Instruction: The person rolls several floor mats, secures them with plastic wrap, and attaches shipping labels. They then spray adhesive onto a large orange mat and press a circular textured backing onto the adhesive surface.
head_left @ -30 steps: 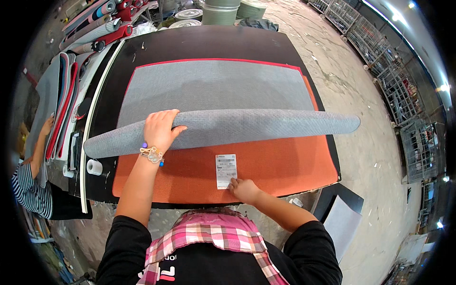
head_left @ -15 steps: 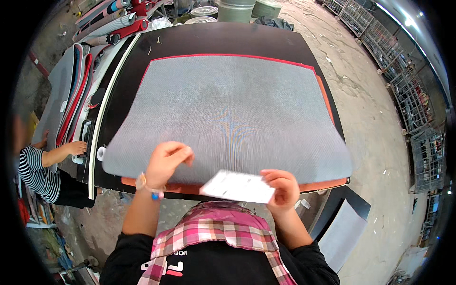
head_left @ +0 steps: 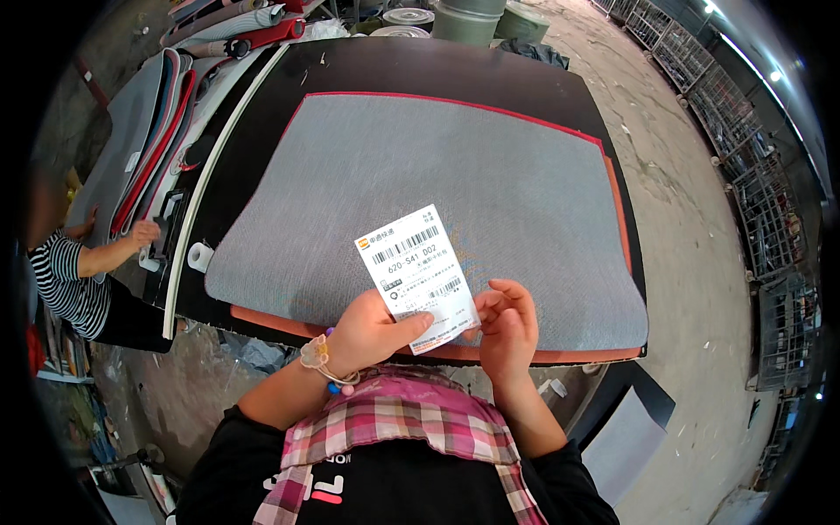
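Observation:
A white shipping label (head_left: pixel 420 278) with printed bars and lines is held up over the near part of a grey mat (head_left: pixel 367 166). My left hand (head_left: pixel 372 332) grips the label's lower left part, thumb across its front and fingers behind. My right hand (head_left: pixel 506 328) is at the lower right edge of the label, its fingertips bent against that edge. Part of those fingertips is hidden behind the label. The mat has a red border and lies flat on a black table (head_left: pixel 437 66). Orange-red material (head_left: pixel 525 353) sticks out under its near and right edges.
A roll of white tape (head_left: pixel 200 256) stands by the mat's left edge, near a long pale strip (head_left: pixel 227 149). At the left, a person in a striped top (head_left: pixel 70 276) reaches toward a black holder (head_left: pixel 166 219). Folded mats (head_left: pixel 144 149) are piled beyond. Wire cages (head_left: pixel 735 149) line the right.
The label has come upright and further left, from my right hand into my left hand's grip. My left hand has moved right and down to it. The view has turned slightly.

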Action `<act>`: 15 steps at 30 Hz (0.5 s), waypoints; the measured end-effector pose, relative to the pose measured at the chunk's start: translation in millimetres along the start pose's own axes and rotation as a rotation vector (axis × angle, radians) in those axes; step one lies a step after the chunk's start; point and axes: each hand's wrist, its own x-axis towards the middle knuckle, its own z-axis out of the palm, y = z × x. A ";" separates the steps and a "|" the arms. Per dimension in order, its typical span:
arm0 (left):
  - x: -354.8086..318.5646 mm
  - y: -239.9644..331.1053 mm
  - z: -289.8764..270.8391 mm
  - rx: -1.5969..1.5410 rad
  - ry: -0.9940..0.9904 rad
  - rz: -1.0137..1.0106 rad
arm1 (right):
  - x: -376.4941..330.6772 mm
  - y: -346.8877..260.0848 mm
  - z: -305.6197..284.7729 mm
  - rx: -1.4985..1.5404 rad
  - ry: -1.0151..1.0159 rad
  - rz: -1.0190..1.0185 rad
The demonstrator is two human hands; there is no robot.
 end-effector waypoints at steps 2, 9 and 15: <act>0.2 0.2 -1.3 -0.050 0.013 -0.024 | -3.8 -0.1 11.5 -0.258 0.031 -0.080; 7.1 -7.2 -6.5 -0.204 -0.087 -0.276 | -4.3 22.1 11.8 -0.424 0.085 -0.264; 5.3 -40.2 -29.5 -0.084 0.025 -0.313 | -26.6 60.6 -54.4 -0.288 -0.099 0.391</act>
